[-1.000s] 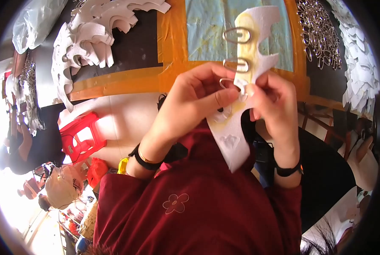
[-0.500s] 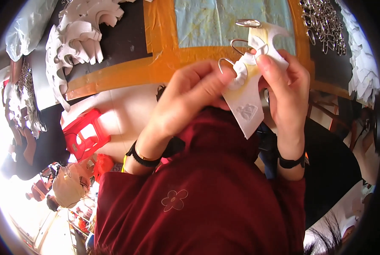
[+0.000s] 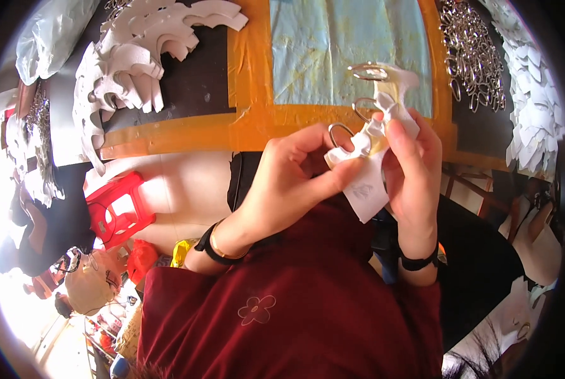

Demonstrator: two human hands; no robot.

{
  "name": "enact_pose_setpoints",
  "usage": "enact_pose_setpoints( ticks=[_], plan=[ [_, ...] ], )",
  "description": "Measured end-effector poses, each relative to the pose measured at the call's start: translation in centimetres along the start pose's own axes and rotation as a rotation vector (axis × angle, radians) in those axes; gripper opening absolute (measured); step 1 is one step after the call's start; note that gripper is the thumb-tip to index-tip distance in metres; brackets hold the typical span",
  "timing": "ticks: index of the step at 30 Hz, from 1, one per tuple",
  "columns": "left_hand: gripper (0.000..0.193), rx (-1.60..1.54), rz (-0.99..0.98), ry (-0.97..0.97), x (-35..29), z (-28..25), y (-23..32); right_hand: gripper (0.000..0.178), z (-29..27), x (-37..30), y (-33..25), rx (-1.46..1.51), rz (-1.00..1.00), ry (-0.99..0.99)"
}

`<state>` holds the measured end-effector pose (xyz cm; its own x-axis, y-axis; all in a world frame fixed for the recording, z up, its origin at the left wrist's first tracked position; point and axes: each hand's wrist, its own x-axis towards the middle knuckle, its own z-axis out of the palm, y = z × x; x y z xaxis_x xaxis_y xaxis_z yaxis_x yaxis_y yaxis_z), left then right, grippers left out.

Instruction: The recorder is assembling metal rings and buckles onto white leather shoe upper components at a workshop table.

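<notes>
Between my two hands is a white cut-out strip point(image 3: 368, 194) with scalloped edges, a yellowish smear along its middle and a faint grey print near its lower end. Several oval silvery metal rings point(image 3: 369, 72) are threaded along it, with white flaps folded over them. My left hand point(image 3: 295, 180) pinches the strip's lower part by the nearest ring, thumb on top. My right hand point(image 3: 416, 161) grips the right edge, its thumb pressed on the strip beside the middle fold. Fingers under the strip are partly hidden.
Orange tape point(image 3: 251, 95) frames a pale blue stained sheet point(image 3: 352, 38) on the dark table. White curved cut-outs point(image 3: 127, 69) lie at the left, metal rings point(image 3: 475, 57) at the right, beside stacked white pieces point(image 3: 529, 95). Below the table edge stands a red stool point(image 3: 121, 211).
The strip and both hands sit lower in the picture, and the view has shifted slightly. My left thumb has moved onto the lower flap, pressing it over the nearest ring.
</notes>
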<state>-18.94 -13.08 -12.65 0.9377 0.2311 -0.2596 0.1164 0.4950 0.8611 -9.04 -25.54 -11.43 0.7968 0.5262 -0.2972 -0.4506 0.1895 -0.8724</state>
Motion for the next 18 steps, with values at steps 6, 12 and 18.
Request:
enact_pose_setpoints(
  ticks=[6,12,18],
  plan=[
    [0.046,-0.246,0.008,-0.134,0.3,-1.8,0.4,0.018,-1.4,-0.2,0.3,-0.247,-0.131,-0.083],
    [0.031,-0.137,0.032,0.02,1.0,-0.8,0.9,0.022,-1.1,-0.8,0.6,-0.267,-0.054,-0.306],
    [0.028,0.065,0.136,0.071,0.7,-0.3,0.4,0.018,-0.8,0.2,1.0,-0.432,-0.255,-0.214]
  ],
)
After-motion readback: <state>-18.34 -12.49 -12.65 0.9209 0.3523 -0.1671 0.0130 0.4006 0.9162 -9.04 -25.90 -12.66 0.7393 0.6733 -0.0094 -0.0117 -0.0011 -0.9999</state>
